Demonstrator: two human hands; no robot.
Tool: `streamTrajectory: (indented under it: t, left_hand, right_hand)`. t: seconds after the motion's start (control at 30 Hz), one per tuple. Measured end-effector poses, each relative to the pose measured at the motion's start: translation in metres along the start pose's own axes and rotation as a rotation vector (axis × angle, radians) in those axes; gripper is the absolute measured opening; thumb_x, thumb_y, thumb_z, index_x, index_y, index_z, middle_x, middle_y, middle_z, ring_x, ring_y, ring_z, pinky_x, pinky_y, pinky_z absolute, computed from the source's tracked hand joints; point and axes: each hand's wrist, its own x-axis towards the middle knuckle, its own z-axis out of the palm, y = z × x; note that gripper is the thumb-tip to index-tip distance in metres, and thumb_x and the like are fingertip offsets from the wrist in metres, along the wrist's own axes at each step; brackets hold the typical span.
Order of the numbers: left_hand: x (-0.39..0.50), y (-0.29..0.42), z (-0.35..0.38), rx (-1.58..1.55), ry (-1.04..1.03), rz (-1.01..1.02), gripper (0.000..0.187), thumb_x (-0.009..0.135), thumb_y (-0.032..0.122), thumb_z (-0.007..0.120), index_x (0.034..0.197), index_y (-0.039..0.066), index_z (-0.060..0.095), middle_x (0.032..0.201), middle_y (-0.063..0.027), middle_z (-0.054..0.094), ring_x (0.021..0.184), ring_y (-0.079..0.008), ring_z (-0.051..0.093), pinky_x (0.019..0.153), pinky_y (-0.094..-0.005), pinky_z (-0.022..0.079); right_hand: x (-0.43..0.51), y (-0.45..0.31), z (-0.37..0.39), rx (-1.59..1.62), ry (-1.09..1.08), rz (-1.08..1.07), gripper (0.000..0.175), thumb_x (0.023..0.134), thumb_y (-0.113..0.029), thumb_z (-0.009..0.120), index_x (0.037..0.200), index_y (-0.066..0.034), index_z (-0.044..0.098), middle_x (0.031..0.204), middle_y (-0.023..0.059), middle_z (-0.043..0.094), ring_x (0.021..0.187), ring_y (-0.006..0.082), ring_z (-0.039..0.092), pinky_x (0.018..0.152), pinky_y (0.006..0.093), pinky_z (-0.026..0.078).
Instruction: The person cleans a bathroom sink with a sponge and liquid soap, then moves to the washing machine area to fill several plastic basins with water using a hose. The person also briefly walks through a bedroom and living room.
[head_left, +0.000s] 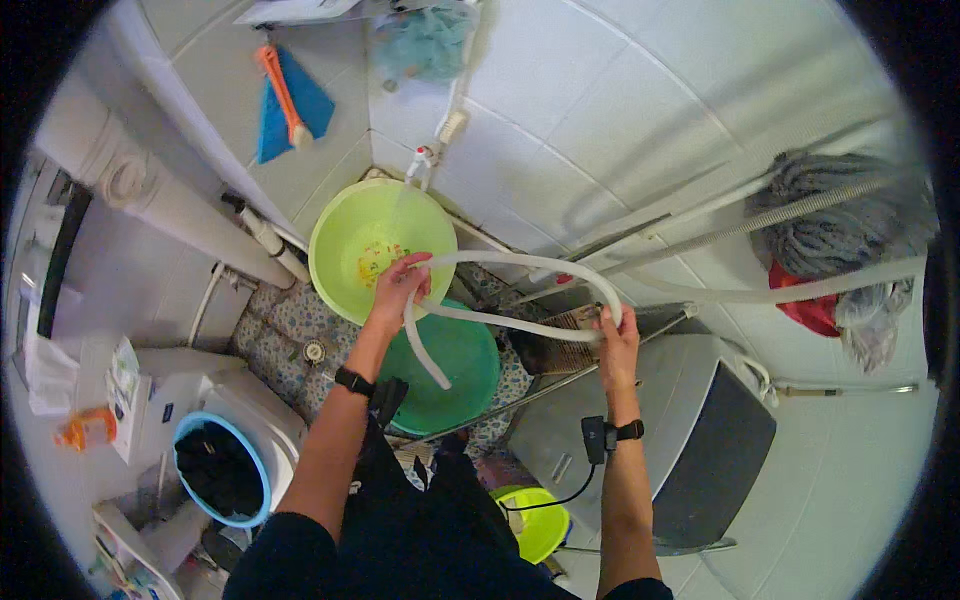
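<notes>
A white flexible hose (517, 321) is bent into a loop between my two hands. My left hand (401, 291) grips it near one end, above the rim of a yellow-green plastic basin (330, 225). From there the loose end hangs down over a green plastic basin (480, 367). My right hand (619, 345) is closed around the far bend of the loop, above a metal bar and beside a grey appliance with a dark panel. Printed marks show on the bottom of the yellow-green basin, under a tap (420, 160) in the corner.
A grey appliance (585, 442) stands at right, behind a metal bar (517, 409). A grey string mop (825, 214) hangs on the wall. At left, a blue-rimmed bucket (259, 487) holds dark cloth on a white toilet (255, 401). A floor drain (315, 351) lies on the patterned floor.
</notes>
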Motion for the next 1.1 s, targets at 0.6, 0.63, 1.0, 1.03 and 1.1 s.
streamTrajectory:
  t: [0.6, 0.63, 1.0, 1.03, 1.1]
  left_hand:
    - [0.151, 0.027, -0.139, 0.435, -0.207, -0.245, 0.044, 0.084, 0.019, 0.060, 0.123, 0.009, 0.042, 0.082, -0.0042, 0.058, 0.070, -0.0113, 0.052, 0.061, -0.0255, 0.042]
    - [0.159, 0.020, -0.155, 0.444, -0.192, -0.180, 0.043, 0.083, 0.017, 0.059, 0.122, 0.010, 0.042, 0.085, -0.0045, 0.056, 0.072, -0.0118, 0.051, 0.063, -0.0264, 0.042]
    - [0.183, -0.008, -0.262, 0.447, -0.187, -0.152, 0.026, 0.089, 0.018, 0.052, 0.113, 0.008, 0.055, 0.096, -0.0042, 0.056, 0.076, -0.0118, 0.047, 0.072, -0.0261, 0.042]
    - [0.180, -0.007, -0.260, 0.425, -0.202, -0.249, 0.026, 0.091, 0.022, 0.053, 0.112, 0.008, 0.057, 0.093, -0.0041, 0.058, 0.074, -0.0112, 0.048, 0.071, -0.0250, 0.042]
    - [0.177, -0.003, -0.254, 0.381, -0.230, -0.343, 0.029, 0.094, 0.029, 0.051, 0.111, 0.007, 0.059, 0.084, -0.0032, 0.060, 0.067, -0.0096, 0.046, 0.064, -0.0231, 0.040]
  right_hand:
    - [0.091, 0.087, 0.366, -0.636, -0.605, -0.403, 0.065, 0.079, 0.002, 0.055, 0.137, -0.0167, 0.033, 0.127, 0.0159, 0.048, 0.092, 0.0304, 0.061, 0.075, 0.0402, 0.050]
    - [0.098, 0.105, 0.370, -0.766, -0.627, -0.377, 0.061, 0.081, -0.001, 0.056, 0.135, -0.0184, 0.035, 0.121, 0.0159, 0.052, 0.091, 0.0326, 0.061, 0.074, 0.0431, 0.051]
    - [0.141, 0.239, 0.359, -0.373, -0.367, 0.051, 0.037, 0.092, -0.008, 0.047, 0.127, -0.0160, 0.041, 0.090, 0.0124, 0.066, 0.078, 0.0212, 0.066, 0.070, 0.0354, 0.051]
    - [0.142, 0.246, 0.355, -0.351, -0.341, 0.101, 0.037, 0.092, -0.008, 0.047, 0.127, -0.0160, 0.041, 0.089, 0.0126, 0.067, 0.077, 0.0210, 0.066, 0.069, 0.0351, 0.051]
    - [0.146, 0.253, 0.345, -0.432, -0.258, 0.112, 0.036, 0.091, -0.010, 0.049, 0.126, -0.0157, 0.041, 0.087, 0.0128, 0.067, 0.075, 0.0232, 0.066, 0.067, 0.0359, 0.050]
